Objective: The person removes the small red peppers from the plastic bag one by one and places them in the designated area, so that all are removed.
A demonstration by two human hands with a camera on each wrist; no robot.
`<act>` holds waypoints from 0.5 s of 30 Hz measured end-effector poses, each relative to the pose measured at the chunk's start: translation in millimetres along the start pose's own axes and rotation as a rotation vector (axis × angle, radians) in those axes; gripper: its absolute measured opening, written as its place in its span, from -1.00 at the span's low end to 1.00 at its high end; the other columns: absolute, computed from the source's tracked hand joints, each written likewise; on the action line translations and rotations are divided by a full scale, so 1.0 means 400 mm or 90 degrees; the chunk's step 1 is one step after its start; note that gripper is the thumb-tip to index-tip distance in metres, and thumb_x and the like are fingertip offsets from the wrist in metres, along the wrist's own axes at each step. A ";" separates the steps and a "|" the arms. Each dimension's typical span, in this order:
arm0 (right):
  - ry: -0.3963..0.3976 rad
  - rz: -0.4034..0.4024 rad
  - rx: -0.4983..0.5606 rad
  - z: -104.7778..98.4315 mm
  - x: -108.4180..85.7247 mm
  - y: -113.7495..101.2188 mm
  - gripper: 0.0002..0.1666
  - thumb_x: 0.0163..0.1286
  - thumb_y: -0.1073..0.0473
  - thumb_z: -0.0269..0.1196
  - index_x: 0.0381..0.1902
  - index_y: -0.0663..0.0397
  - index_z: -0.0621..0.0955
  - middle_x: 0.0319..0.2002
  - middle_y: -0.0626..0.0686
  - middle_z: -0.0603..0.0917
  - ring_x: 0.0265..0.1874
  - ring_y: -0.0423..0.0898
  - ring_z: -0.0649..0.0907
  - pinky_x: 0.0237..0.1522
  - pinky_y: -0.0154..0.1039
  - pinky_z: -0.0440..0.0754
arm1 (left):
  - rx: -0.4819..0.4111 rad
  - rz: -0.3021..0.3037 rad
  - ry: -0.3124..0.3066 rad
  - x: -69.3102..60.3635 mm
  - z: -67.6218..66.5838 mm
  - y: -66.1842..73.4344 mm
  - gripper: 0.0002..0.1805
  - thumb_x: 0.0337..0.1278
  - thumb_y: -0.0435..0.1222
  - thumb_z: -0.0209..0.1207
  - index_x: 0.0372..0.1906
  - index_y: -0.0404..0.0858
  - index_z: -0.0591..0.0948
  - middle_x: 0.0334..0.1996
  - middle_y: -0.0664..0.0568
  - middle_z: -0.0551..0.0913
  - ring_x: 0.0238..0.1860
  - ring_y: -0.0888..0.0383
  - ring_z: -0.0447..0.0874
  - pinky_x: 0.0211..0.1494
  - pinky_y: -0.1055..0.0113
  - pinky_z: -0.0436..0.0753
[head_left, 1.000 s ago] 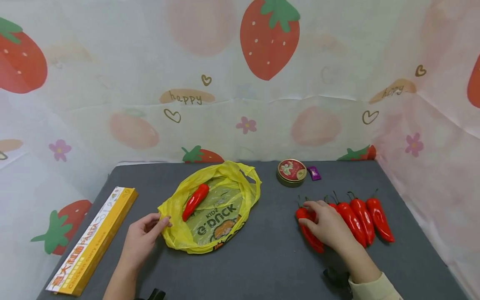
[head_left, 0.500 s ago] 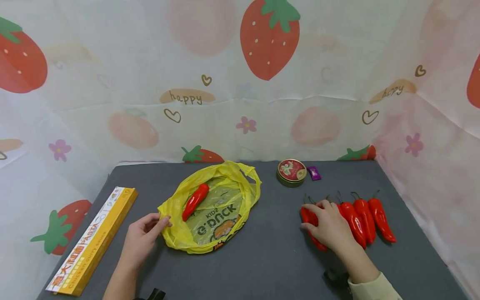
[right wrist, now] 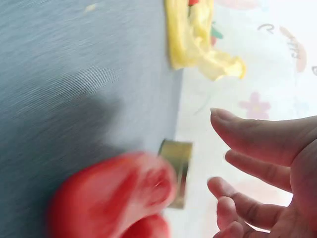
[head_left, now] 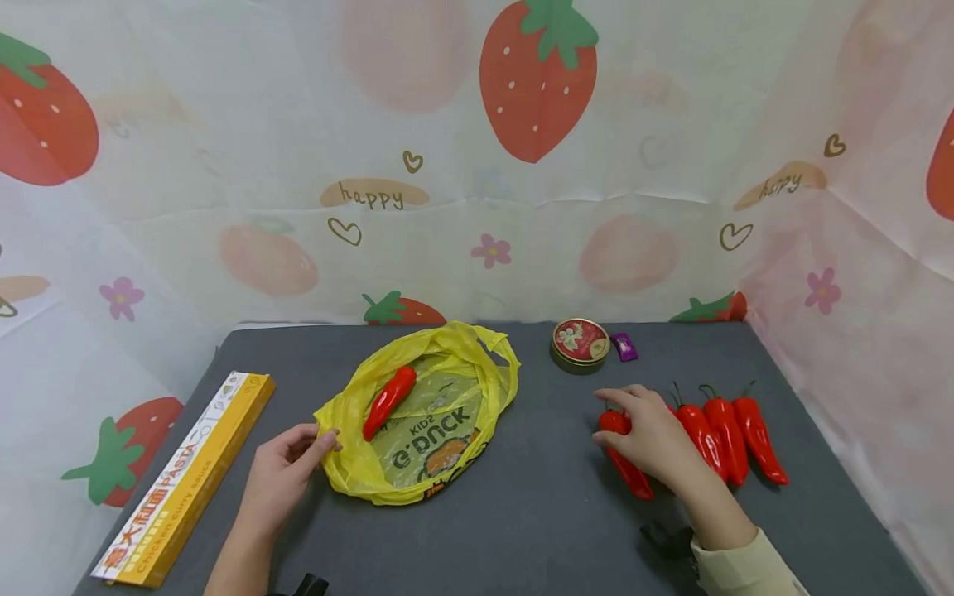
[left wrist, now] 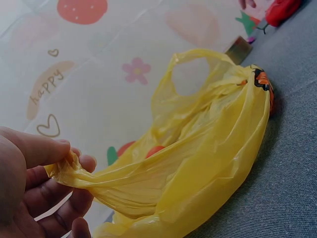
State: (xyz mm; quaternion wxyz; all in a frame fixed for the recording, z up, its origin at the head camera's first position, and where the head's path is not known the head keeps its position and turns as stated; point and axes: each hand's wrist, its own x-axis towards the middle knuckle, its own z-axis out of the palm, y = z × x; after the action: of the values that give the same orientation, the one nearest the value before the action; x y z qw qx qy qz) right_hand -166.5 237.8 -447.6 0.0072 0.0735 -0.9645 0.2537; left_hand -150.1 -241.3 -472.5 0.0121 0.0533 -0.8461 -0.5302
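Note:
My left hand (head_left: 286, 463) pinches the left edge of a yellow plastic bag (head_left: 346, 459), which lies with its mouth spread wide. In the left wrist view, thumb and fingertips squeeze a bunched corner of the bag (left wrist: 198, 173). One red chili pepper (head_left: 390, 403) is inside. Over at the right, my right hand (head_left: 652, 434) hovers above the leftmost pepper (head_left: 629, 473) of a row, partly hiding it. From the right wrist view, that hand's thumb and fingers (right wrist: 247, 126) are spread apart, with a gap to the blurred red pepper (right wrist: 114, 193).
Several more red chili peppers (head_left: 723, 434) lie side by side under and beyond the right hand. A round red-lidded tin (head_left: 580, 343) and a small purple packet (head_left: 624, 347) sit at the back. A yellow pasta box (head_left: 190, 476) lies along the left side of the grey table (head_left: 522, 530).
The right hand's fingers have loosened and spread away from the leftmost pepper, which has shifted slightly right towards the others. The left hand and bag have stayed put.

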 end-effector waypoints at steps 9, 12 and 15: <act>-0.008 -0.055 0.063 0.002 0.057 -0.098 -0.36 0.24 0.02 0.49 0.27 -0.05 0.60 0.14 0.11 0.63 -0.01 0.09 0.62 -0.09 0.02 0.67 | -0.001 0.004 0.006 -0.001 0.001 -0.002 -0.53 0.37 0.05 0.20 -0.04 -0.31 0.68 -0.26 0.02 0.75 -0.25 0.23 0.61 -0.14 0.35 0.67; -0.005 -0.070 0.097 0.008 0.077 -0.132 -0.38 0.26 0.01 0.47 0.26 -0.05 0.60 0.12 0.06 0.67 0.00 0.05 0.66 -0.04 0.03 0.68 | -0.004 0.008 0.005 0.000 0.002 -0.002 -0.53 0.37 0.05 0.20 -0.04 -0.31 0.68 -0.26 0.02 0.75 -0.25 0.23 0.62 -0.13 0.35 0.67; -0.007 -0.087 0.137 0.016 0.102 -0.165 -0.41 0.29 0.02 0.45 0.25 -0.03 0.60 0.06 0.04 0.71 -0.03 0.01 0.71 -0.03 0.01 0.69 | -0.002 0.004 0.004 -0.001 0.002 0.000 -0.53 0.37 0.05 0.20 -0.04 -0.31 0.68 -0.26 0.03 0.75 -0.25 0.23 0.61 -0.14 0.34 0.67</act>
State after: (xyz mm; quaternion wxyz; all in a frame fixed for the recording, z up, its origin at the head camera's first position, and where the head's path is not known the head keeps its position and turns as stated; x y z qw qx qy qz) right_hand -196.9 172.4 -418.8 0.0112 0.1410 -0.9245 0.3540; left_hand -149.9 -240.6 -472.9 0.0163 0.0522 -0.8453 -0.5315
